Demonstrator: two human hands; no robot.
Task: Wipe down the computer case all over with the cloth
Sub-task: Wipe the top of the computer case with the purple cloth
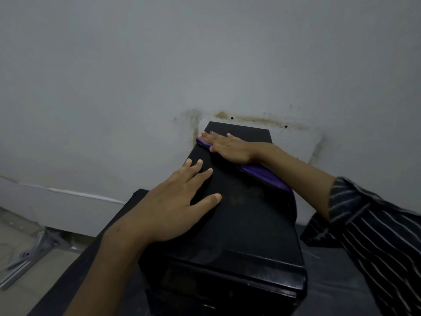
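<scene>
A black computer case (239,215) stands upright on a dark table, its top face running away from me toward the wall. My left hand (173,206) lies flat on the near left part of the top, fingers straight and spread. My right hand (227,145) presses flat on a black and purple cloth (264,173) at the far end of the top. The cloth trails back along the case's right edge and hangs a little over it. Part of the cloth is hidden under my right palm.
A grey wall (205,65) with brown stains rises just behind the case. The dark table (337,274) extends right and left of the case. A pale floor with a metal frame leg (29,254) lies at lower left. My striped sleeve (376,236) covers the right.
</scene>
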